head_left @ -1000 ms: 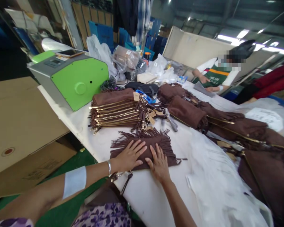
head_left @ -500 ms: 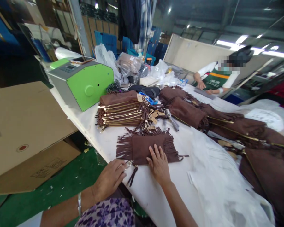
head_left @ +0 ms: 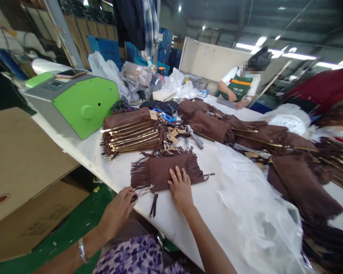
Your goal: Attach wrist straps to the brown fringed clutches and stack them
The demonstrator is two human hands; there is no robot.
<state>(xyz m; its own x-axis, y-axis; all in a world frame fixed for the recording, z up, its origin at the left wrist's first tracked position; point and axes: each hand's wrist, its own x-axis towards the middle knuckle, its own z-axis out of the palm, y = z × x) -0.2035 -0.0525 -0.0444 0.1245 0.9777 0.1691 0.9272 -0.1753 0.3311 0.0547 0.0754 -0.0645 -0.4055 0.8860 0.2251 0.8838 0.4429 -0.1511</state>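
A brown fringed bag point(head_left: 158, 171) lies flat on the white table in front of me. Spread fingers of my right hand point(head_left: 181, 190) rest on its upper face, near the right-hand fringe. At the bag's lower left corner, my left hand point(head_left: 117, 209) is closed, its fingertips pinching a short dark strap point(head_left: 135, 197) joined to a metal clasp point(head_left: 146, 190). Beside the clasp, a dark tassel point(head_left: 153, 205) hangs from the bag's lower edge. Just beyond it sits a stack of similar bags point(head_left: 134, 133) with gold zippers and paper tags.
A green and grey machine point(head_left: 85, 102) stands at the back left of the table. Brown bags point(head_left: 211, 125) line the far right, beside white plastic sheeting point(head_left: 246, 201). Cardboard boxes point(head_left: 25, 152) are at left. Across the table a person point(head_left: 237, 87) handles grey material.
The view has swung to the right. My left hand has drawn the strap and clasp left, away from the bag's corner. My right hand stays on the bag.
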